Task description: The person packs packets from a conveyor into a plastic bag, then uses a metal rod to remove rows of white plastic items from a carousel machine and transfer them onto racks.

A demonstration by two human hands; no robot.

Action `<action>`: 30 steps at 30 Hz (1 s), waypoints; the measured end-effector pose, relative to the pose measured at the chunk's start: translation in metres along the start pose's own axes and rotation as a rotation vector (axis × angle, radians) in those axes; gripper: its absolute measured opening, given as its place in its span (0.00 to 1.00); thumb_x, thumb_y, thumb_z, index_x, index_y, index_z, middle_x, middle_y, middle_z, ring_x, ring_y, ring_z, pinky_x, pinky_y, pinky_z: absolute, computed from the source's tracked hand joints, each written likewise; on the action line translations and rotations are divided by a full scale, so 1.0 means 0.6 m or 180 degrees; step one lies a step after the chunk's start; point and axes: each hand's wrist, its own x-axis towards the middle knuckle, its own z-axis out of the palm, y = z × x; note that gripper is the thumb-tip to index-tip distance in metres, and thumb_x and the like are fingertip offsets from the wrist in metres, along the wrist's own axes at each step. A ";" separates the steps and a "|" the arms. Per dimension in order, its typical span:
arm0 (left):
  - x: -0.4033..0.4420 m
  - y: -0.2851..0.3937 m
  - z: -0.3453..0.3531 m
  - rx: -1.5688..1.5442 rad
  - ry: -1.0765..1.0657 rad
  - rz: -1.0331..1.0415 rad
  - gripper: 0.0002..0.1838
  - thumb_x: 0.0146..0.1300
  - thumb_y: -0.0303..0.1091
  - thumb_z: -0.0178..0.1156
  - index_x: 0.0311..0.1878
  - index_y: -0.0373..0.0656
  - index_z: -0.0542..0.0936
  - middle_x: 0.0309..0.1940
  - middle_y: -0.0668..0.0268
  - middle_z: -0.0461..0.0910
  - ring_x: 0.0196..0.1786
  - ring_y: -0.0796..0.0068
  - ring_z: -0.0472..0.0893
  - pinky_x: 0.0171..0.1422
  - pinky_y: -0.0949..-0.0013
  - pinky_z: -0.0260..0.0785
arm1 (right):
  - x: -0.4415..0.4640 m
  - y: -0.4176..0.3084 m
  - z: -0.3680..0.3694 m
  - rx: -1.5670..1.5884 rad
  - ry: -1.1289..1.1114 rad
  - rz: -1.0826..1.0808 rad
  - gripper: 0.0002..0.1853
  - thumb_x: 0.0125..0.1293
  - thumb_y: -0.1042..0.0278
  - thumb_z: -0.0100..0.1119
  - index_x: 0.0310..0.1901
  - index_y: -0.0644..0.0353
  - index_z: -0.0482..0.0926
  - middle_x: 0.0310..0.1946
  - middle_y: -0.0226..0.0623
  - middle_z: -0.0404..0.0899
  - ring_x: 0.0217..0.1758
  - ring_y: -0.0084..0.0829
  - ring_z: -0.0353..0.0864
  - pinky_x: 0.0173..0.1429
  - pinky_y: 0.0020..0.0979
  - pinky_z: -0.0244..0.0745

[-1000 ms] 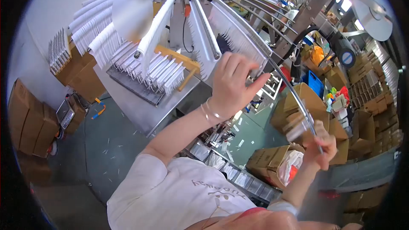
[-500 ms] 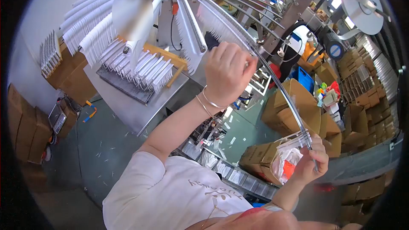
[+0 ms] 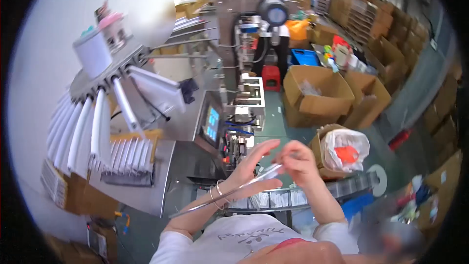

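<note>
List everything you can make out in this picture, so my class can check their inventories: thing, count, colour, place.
Metal rod: one, silvery, lower centre
White-covered rods: several, white, fanned out at left
Cylinder: one, white, upper left
Cup: one, pink-topped, beside the cylinder
Table: one, grey, left of centre
Strips: one row, white, on the table
Screen: one, blue-lit, near centre
Stool: one, red, upper centre
Crate: one, blue, upper right
Cardboard boxes: many, brown, mostly right
Bag: one, white, in a box
Compartment track: one, grey, lower right
Distant items: uncounted, mixed, too blurred
Shirt: one, white, bottom
Left hand: one, bare, open beside the rod
Right hand: one, bare, closed at the rod's end
</note>
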 end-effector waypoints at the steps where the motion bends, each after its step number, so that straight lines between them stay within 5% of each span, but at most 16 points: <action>1: 0.003 -0.001 0.015 0.0087 0.0111 0.0106 0.38 0.53 0.37 0.69 0.65 0.40 0.63 0.64 0.57 0.62 0.65 0.62 0.64 0.65 0.64 0.60 | 0.002 0.005 0.012 0.0155 0.0075 0.0015 0.11 0.59 0.75 0.61 0.42 0.60 0.73 0.35 0.36 0.78 0.37 0.28 0.79 0.48 0.33 0.73; 4: 0.011 0.003 0.049 -0.0159 0.0613 0.0008 0.23 0.64 0.29 0.55 0.62 0.39 0.67 0.64 0.56 0.63 0.68 0.64 0.62 0.66 0.65 0.59 | 0.017 0.013 0.031 0.0393 0.0232 0.0112 0.16 0.61 0.76 0.59 0.50 0.62 0.70 0.42 0.36 0.78 0.42 0.26 0.78 0.48 0.27 0.72; 8: -0.011 0.002 0.053 -0.0380 0.1535 -0.1264 0.15 0.70 0.30 0.48 0.56 0.35 0.73 0.51 0.59 0.77 0.54 0.72 0.76 0.59 0.69 0.66 | 0.023 0.044 0.003 0.0641 -0.0389 0.0403 0.34 0.59 0.76 0.61 0.65 0.56 0.57 0.44 0.43 0.77 0.44 0.30 0.78 0.51 0.31 0.72; 12: -0.047 -0.007 0.036 0.0121 0.2327 -0.1357 0.15 0.72 0.35 0.46 0.49 0.33 0.75 0.37 0.60 0.82 0.41 0.76 0.80 0.48 0.73 0.71 | -0.017 0.083 0.038 -0.0680 -0.0558 -0.0317 0.36 0.61 0.72 0.60 0.67 0.56 0.52 0.50 0.42 0.72 0.42 0.28 0.75 0.50 0.29 0.70; 14: -0.079 -0.012 0.020 0.0708 0.2572 -0.1289 0.14 0.71 0.36 0.46 0.48 0.35 0.76 0.26 0.66 0.79 0.31 0.81 0.76 0.42 0.75 0.69 | -0.049 0.092 0.075 -0.1656 -0.0991 -0.0876 0.37 0.58 0.63 0.65 0.65 0.57 0.57 0.51 0.40 0.70 0.49 0.31 0.72 0.53 0.32 0.67; 15: -0.089 -0.001 0.019 0.0547 0.2732 -0.1265 0.14 0.71 0.36 0.47 0.48 0.36 0.76 0.23 0.69 0.76 0.28 0.83 0.74 0.37 0.77 0.67 | -0.061 0.090 0.097 -0.2646 -0.1264 -0.1819 0.38 0.52 0.52 0.69 0.62 0.58 0.63 0.47 0.39 0.69 0.51 0.35 0.69 0.55 0.37 0.62; 16: -0.096 0.010 0.017 0.0384 0.2913 -0.1236 0.13 0.71 0.36 0.47 0.47 0.37 0.76 0.21 0.72 0.73 0.26 0.85 0.71 0.33 0.79 0.65 | -0.083 0.090 0.120 -0.3071 -0.1796 -0.1820 0.34 0.53 0.49 0.66 0.59 0.57 0.69 0.42 0.38 0.68 0.48 0.36 0.67 0.56 0.41 0.58; 18: -0.123 0.021 0.010 0.0295 0.3080 -0.1433 0.13 0.71 0.36 0.47 0.47 0.38 0.76 0.19 0.74 0.71 0.24 0.87 0.69 0.29 0.80 0.62 | -0.115 0.097 0.176 -0.3204 -0.1993 -0.2969 0.27 0.57 0.53 0.62 0.57 0.55 0.71 0.34 0.34 0.67 0.41 0.32 0.67 0.50 0.39 0.61; 23: -0.264 0.062 -0.035 0.0610 0.3515 -0.1411 0.12 0.71 0.37 0.49 0.46 0.41 0.77 0.17 0.79 0.63 0.19 0.92 0.59 0.23 0.83 0.48 | -0.170 0.167 0.292 -0.3330 -0.2417 -0.3537 0.19 0.61 0.55 0.59 0.51 0.55 0.75 0.26 0.29 0.66 0.30 0.28 0.68 0.39 0.33 0.64; 28: -0.515 0.155 -0.135 0.1490 0.4392 -0.1497 0.11 0.70 0.34 0.50 0.44 0.38 0.78 0.17 0.78 0.64 0.20 0.90 0.62 0.23 0.81 0.51 | -0.202 0.268 0.501 -0.2675 -0.2701 -0.3981 0.16 0.62 0.56 0.58 0.44 0.59 0.77 0.23 0.30 0.67 0.26 0.28 0.68 0.34 0.30 0.63; 30: -0.635 0.188 -0.187 0.2964 0.4475 -0.1062 0.10 0.69 0.32 0.51 0.44 0.37 0.78 0.17 0.76 0.67 0.21 0.89 0.65 0.24 0.80 0.56 | -0.225 0.322 0.589 -0.2245 -0.3251 -0.3695 0.17 0.60 0.54 0.60 0.39 0.62 0.78 0.22 0.31 0.67 0.27 0.30 0.70 0.34 0.31 0.63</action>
